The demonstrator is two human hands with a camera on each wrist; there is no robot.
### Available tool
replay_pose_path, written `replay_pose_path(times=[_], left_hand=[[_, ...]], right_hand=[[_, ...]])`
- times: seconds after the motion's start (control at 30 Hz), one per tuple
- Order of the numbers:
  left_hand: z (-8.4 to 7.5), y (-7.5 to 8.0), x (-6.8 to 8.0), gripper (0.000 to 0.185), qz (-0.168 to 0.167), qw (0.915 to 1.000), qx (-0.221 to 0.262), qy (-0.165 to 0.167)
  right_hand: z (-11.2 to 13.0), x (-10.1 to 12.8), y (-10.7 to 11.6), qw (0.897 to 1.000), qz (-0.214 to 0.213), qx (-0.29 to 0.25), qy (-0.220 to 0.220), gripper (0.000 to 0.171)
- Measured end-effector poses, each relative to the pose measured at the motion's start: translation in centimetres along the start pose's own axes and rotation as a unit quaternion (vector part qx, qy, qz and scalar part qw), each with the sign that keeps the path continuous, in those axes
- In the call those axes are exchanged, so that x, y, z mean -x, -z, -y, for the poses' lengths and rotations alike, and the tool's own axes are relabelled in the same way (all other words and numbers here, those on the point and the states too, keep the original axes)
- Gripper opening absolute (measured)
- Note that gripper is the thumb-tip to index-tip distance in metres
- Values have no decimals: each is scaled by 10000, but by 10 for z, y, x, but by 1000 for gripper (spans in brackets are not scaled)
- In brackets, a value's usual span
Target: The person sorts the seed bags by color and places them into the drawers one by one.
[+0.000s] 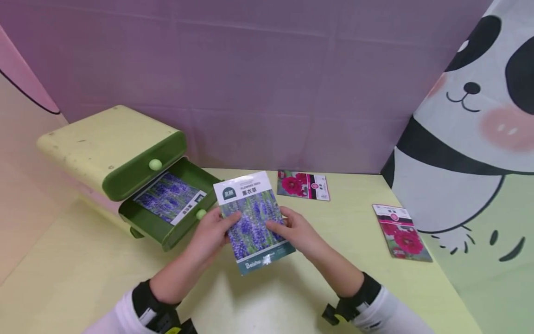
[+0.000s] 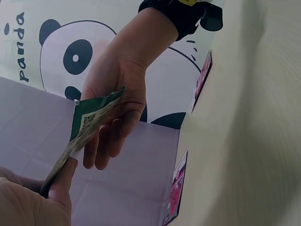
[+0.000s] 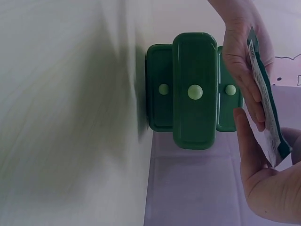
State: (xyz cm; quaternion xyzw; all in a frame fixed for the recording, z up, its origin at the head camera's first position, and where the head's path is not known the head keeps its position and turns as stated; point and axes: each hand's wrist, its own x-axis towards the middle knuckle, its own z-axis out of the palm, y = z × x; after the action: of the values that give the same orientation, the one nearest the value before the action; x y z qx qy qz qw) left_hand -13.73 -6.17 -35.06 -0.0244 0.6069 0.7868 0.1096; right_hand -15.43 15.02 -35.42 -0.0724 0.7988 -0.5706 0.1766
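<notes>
Both hands are closed on one lavender seed packet [image 1: 253, 221], held just below the middle of the head view: the left hand [image 1: 212, 232] pinches its left edge and the right hand [image 1: 294, 230] its right edge, thumbs laid on the printed front. In the left wrist view the fingers [image 2: 106, 146] of the right hand are seen spread under the back of the packet, so that it is kept flat and face up above the yellow table [image 1: 83, 273].

Just left of the packet, a green drawer [image 1: 167, 218] of the small drawer box [image 1: 110, 150] is pulled out, with a similar lavender packet [image 1: 168, 197] lying flat inside. The drawer above it is seen closed.

Two red-flower packets are left on the table: one [image 1: 303, 185] above the hands near the purple backdrop, another [image 1: 401, 232] at the right, beside the panda cloth [image 1: 467, 139].
</notes>
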Motion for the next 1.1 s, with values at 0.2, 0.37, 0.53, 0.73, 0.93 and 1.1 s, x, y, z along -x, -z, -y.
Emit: replay_pose_path(times=[0.2, 0.37, 0.53, 0.73, 0.93, 1.1], left_hand=[[-9, 7, -1, 42, -113, 9999, 105, 43], [-26, 27, -1, 44, -278, 9991, 304, -31], [-42, 52, 1, 44, -302, 9952, 909, -212], [-42, 74, 2, 32, 217, 9840, 1769, -18], [-38, 91, -2, 25, 421, 9507, 2993, 699], [-38, 109, -10, 24, 30, 9146, 3845, 1253]], right_hand=[[1, -1, 1, 9998, 27, -125, 181, 57], [-2, -3, 2, 9965, 223, -294, 756, 64], [-6, -6, 0, 9938, 487, -124, 989, 72], [-9, -16, -7, 9950, 552, 278, 787, 70], [-13, -33, -20, 9968, 517, -13, 609, 55], [-14, -48, -37, 9969, 531, -194, 551, 49]])
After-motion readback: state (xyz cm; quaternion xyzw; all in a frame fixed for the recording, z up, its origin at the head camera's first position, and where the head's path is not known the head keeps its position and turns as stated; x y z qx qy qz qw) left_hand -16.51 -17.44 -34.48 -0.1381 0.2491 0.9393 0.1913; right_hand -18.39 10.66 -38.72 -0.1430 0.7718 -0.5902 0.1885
